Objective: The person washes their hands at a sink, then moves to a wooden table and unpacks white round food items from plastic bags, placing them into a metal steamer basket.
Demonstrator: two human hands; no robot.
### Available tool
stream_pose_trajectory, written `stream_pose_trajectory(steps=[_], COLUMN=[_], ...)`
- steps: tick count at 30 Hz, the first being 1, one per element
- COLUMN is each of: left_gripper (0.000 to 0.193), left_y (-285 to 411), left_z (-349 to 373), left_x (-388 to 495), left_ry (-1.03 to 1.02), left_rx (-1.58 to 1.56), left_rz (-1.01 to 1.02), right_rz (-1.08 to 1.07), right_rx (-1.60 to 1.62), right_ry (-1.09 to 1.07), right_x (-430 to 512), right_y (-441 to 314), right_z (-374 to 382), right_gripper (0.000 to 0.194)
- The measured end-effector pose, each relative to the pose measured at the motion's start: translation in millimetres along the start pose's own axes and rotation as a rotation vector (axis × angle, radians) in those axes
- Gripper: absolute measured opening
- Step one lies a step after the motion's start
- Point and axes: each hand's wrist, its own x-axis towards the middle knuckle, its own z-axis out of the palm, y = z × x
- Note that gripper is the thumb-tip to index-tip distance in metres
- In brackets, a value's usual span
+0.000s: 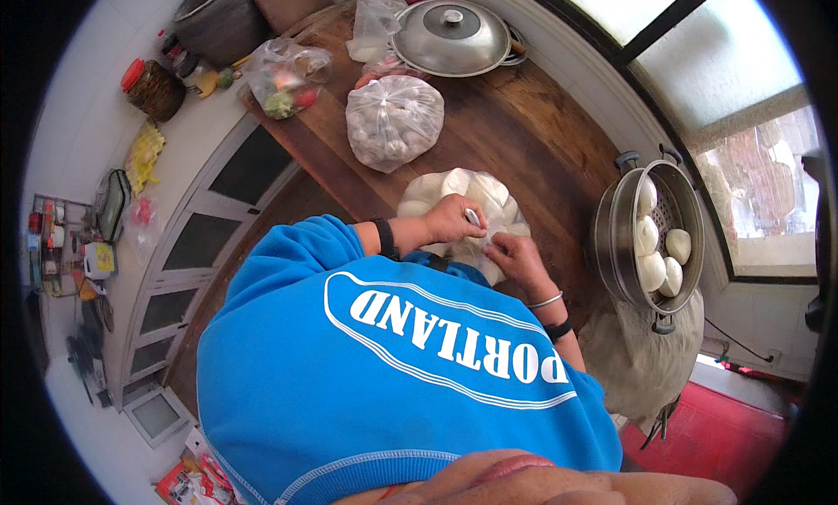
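Observation:
Before me on the wooden table sits a clear plastic bag of white steamed buns [452, 183], close against my body. My left hand [455, 218] grips the gathered neck of this bag, and a twisted white end sticks up between thumb and fingers. Just to its right, my right hand [517, 256] pinches the plastic at the same neck. The fingertips of both hands nearly meet there. The lower part of the bag is partly hidden by my hands and blue sweatshirt.
Beyond the buns are a tied bag of garlic bulbs [395, 122], a bag of vegetables [288, 79] and a domed metal lid [452, 37]. A metal steamer [609, 236] holding several buns stands at right, near a cloth [655, 354]. Jars [154, 89] line the left counter.

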Motion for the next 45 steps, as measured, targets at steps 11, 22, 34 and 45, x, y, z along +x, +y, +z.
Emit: stream_pose_trajectory(steps=[11, 22, 34, 45], left_gripper=[0.01, 0.018, 0.007, 0.006], left_y=[7.8, 16.2, 1.3, -11.3], left_z=[2.4, -5.7, -21.1, -16.5], left_x=[-4.6, 13.9, 9.5, -10.6], left_ry=[0.135, 0.212, 0.19, 0.096], left_rx=[0.603, 0.979, 0.983, 0.889], left_rz=[0.524, 1.013, 1.098, 0.99], right_rz=[0.015, -0.027, -0.029, -0.291], right_rx=[0.273, 0.363, 0.377, -0.449], right_ry=[0.224, 0.211, -0.103, 0.098], right_x=[3.0, 37.5, 55.6, 52.5], right_y=[17.7, 15.6, 18.8, -3.0], right_z=[4.3, 27.7, 3.0, 2.7], right_gripper=[0.015, 0.016, 0.011, 0.008])
